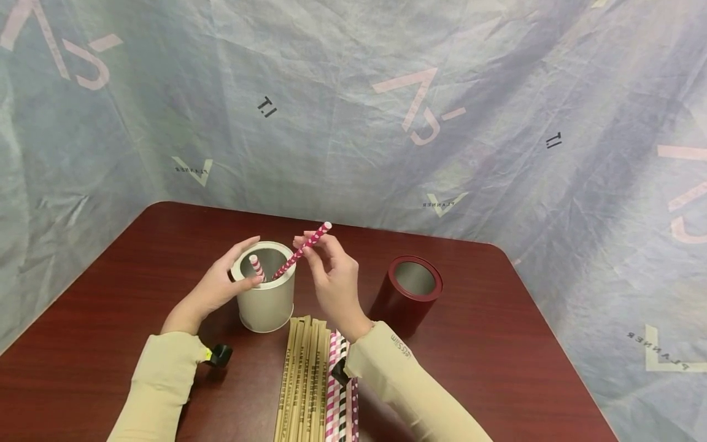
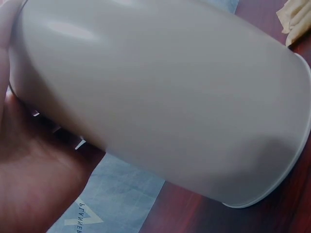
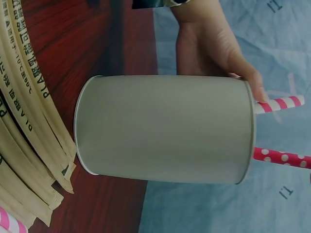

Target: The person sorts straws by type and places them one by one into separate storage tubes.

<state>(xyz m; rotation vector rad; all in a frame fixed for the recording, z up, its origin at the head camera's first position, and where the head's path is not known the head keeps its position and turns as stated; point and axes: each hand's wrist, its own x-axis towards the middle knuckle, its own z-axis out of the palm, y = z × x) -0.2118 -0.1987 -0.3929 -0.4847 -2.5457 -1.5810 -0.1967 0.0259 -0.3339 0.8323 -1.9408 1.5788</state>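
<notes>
The right hand point(image 1: 338, 277) pinches a dark pink round paper straw with white dots point(image 1: 301, 252), its low end inside a cream round metal can point(image 1: 265, 310); the left hand point(image 1: 216, 283) grips the can near its top edge; a pink-and-white striped round paper straw point(image 1: 256, 264) leans inside; shiny red-brown wooden table point(image 1: 99, 294) shows between the can and a dark red round metal can point(image 1: 401, 307), and behind both, up to its back edge; flat tan paper wrappers point(image 1: 301, 380) say "PLA"; the gray-blue cloth wall point(image 1: 331, 166) says "PLANNER" backward.
</notes>
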